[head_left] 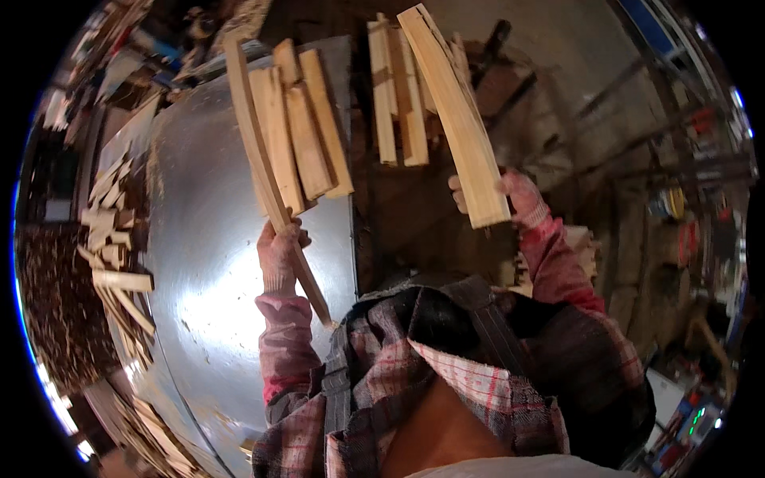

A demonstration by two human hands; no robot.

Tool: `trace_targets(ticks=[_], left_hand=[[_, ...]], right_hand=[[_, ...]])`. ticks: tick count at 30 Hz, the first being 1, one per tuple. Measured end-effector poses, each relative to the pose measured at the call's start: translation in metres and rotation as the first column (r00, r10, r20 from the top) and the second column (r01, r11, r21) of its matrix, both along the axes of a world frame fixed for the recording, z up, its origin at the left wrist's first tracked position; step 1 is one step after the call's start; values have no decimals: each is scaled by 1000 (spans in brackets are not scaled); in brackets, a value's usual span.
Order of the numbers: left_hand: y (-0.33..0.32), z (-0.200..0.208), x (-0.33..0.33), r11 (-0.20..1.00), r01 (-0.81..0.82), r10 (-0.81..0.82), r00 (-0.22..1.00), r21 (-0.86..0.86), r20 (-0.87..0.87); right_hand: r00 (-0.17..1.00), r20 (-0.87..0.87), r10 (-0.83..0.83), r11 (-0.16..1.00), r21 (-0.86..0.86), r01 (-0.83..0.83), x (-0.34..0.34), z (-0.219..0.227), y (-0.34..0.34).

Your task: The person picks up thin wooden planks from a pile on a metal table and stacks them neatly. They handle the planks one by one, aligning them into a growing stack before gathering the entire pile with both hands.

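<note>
My left hand [280, 248], in a pinkish work glove, is closed round a long narrow wooden strip [259, 159]. The strip slants over the metal table, its near end close to my body. On the right, my right hand [519, 196], gloved too, grips a wide pale wooden board [456, 119] near its lower end. Fingers show on both sides of this board, which points up and away from me. Several loose boards [301, 131] lie on the table's far right part, just beyond the strip.
A shiny metal table [195, 231] spans the left side. Along its left edge lie wood offcuts [111, 239]. More boards [394, 95] are stacked beyond the table's right edge, and a wood stack [578, 251] stands beside my right forearm. A dark heap of scraps [60, 303] sits far left.
</note>
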State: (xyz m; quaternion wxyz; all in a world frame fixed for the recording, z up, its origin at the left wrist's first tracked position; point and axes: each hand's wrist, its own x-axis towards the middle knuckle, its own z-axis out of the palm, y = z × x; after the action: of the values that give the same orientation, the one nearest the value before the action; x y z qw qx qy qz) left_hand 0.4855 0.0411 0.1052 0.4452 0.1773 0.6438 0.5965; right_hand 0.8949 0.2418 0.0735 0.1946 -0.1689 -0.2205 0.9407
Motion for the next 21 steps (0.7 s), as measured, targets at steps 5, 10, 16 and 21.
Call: trace_targets(ticks=[5,10,16,21], left_hand=[[61,-19,4,975,110,-147,971,193,190],[58,-39,-10,998,48,-50,998,-34,-48],[21,1,18,877,-457,469,881,-147,60],[-66,-11,30,677,-683,642,731,-275,-232]], right_hand=[[962,235,-143,973,209,93,5,2,39],[760,630,-160,724,598,-343,-6,-40,83],[653,747,-123,326,652,-685,-48,-7,111],[910,410,-55,-795,534,-288,-180,-88,165]])
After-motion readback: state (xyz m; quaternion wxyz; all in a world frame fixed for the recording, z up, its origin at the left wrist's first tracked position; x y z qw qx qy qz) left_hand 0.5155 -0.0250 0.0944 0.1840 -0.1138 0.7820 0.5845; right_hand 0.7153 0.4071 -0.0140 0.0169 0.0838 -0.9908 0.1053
